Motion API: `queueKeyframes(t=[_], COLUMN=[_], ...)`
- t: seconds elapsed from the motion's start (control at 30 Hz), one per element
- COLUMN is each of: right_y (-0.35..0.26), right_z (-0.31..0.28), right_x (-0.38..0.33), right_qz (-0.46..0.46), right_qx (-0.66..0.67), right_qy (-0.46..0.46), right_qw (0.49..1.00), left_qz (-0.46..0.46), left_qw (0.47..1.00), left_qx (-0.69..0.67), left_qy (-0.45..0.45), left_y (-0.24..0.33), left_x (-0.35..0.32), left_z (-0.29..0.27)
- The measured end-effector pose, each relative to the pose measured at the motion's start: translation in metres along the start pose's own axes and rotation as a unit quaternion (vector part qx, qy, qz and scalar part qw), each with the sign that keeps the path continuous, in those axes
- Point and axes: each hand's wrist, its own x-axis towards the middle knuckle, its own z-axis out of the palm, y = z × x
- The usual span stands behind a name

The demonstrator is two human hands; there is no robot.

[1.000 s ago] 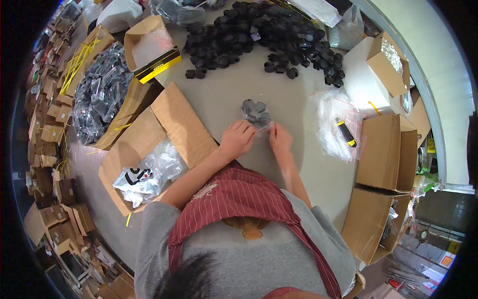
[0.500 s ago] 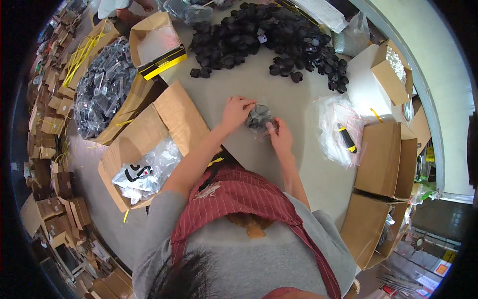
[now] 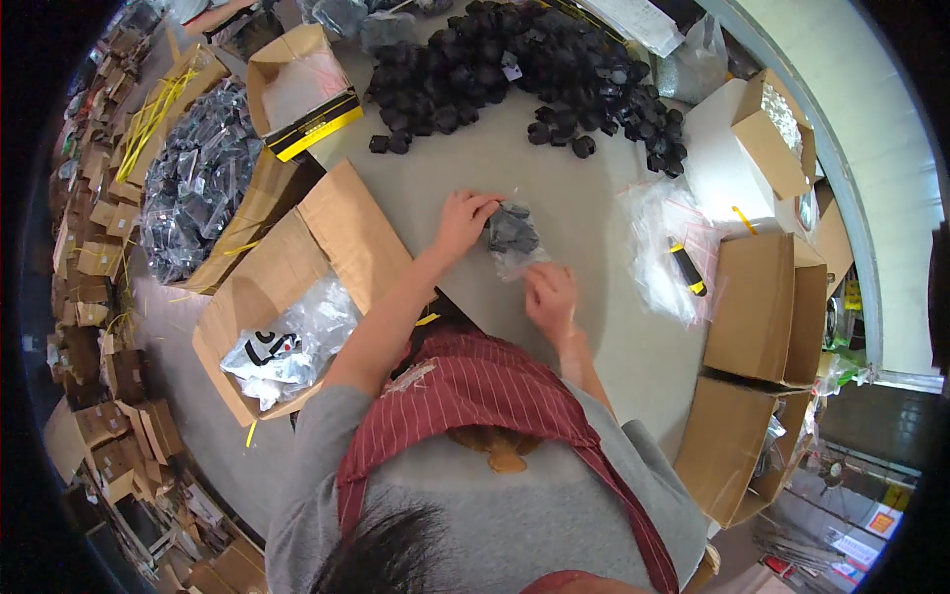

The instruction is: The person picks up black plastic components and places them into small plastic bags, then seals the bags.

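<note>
The left hand (image 3: 462,220) pinches the top edge of a clear plastic bag (image 3: 515,238) holding small black parts, fingers closed on the film. The right hand (image 3: 550,294), at 5 o'clock from the bag, presses its lower edge with fingers curled; whether it grips the film cannot be told. The bag lies on the table (image 3: 584,346) near its centre. A heap of black parts (image 3: 524,69) lies at 12 o'clock. An open cardboard box (image 3: 297,317) with bagged items stands at 8 o'clock. A black-and-yellow tool (image 3: 688,269) lies on loose plastic bags at 3 o'clock.
</note>
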Motion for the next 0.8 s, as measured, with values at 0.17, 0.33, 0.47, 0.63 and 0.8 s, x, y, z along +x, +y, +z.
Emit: queueKeyframes(t=[0.17,0.33,0.47,0.63,0.8], right_y=[-0.014,-0.021,-0.024,-0.012,-0.016], right_z=[0.014,0.027,0.019,0.021,0.019], right_x=[0.009,0.009,0.015,-0.004,0.004], right_qz=[-0.027,0.005,0.022,0.045,0.066], right_qx=[-0.099,-0.119,-0.09,-0.061,-0.056], right_qy=[-0.099,-0.09,-0.119,-0.093,-0.087], right_qw=[0.99,0.989,0.989,0.993,0.992], left_qz=[0.017,0.018,0.001,0.045,0.031], left_qw=[1.0,0.999,1.0,0.998,0.999], left_qx=[0.016,0.027,0.0,0.017,0.021], left_qy=[0.013,0.014,-0.003,0.03,0.03], left_y=[0.0,0.005,0.002,-0.002,-0.004], left_x=[0.001,-0.001,-0.001,-0.002,-0.003], left_z=[-0.001,-0.002,-0.003,0.001,-0.001])
